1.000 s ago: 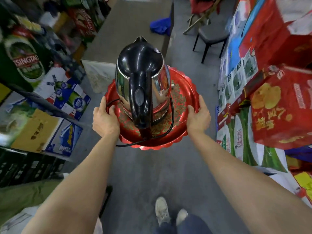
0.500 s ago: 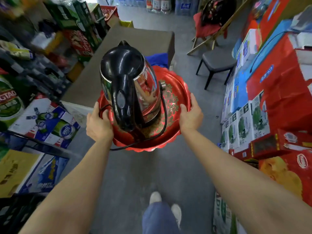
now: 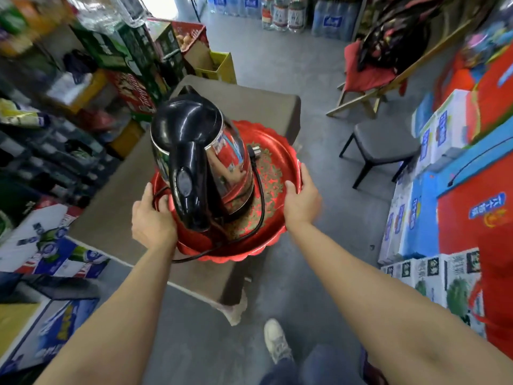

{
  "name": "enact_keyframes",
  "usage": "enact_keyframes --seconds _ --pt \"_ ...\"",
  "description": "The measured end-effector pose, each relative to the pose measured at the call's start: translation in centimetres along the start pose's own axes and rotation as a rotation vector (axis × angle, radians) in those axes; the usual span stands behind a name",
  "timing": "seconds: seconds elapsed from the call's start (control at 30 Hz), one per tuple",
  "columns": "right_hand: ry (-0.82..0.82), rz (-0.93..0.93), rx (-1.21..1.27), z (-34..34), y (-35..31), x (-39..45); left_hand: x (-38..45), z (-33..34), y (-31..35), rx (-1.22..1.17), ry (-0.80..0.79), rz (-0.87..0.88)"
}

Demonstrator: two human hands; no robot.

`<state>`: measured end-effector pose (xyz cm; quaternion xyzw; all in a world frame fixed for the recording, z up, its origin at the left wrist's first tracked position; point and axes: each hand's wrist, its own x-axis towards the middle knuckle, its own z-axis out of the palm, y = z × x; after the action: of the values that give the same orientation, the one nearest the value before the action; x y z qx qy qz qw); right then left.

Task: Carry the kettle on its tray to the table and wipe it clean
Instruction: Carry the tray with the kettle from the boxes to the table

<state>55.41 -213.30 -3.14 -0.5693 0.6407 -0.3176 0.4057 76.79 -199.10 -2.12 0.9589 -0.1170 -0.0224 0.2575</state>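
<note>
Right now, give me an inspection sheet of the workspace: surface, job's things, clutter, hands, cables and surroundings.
Surface: grey table ahead, the part in view bare.
Job's things: kettle upright on red tray, carried over the table's near end; no wiping cloth seen.
Clutter: nothing seen on the table.
Hands: left hand and right hand grip opposite tray rims.
Cables: black cord coils round the kettle, plug on the tray, one loop hanging over the near rim.
Surroundings: stacked boxes both sides, grey chair to the right, bottled water at back.
</note>
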Motion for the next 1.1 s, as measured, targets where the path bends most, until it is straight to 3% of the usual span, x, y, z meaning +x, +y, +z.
enact_keyframes --seconds 0.27,0.53,0.73,1.1 --pt "-0.112 -0.053 -0.065 4.5 -3.4 13.0 6.3 6.5 8.1 -0.114 0.062 -0.226" --pt "-0.193 -0.127 -0.132 10.8 -5.7 24.9 13.7 12.9 14.0 -0.092 0.102 -0.327" --pt "-0.235 -0.113 -0.116 16.3 -6.0 28.8 18.6 15.7 14.8 0.028 0.086 -0.238" --pt "-0.310 -0.083 -0.102 23.6 -4.3 31.0 24.5 19.4 13.4 0.077 0.047 -0.395"
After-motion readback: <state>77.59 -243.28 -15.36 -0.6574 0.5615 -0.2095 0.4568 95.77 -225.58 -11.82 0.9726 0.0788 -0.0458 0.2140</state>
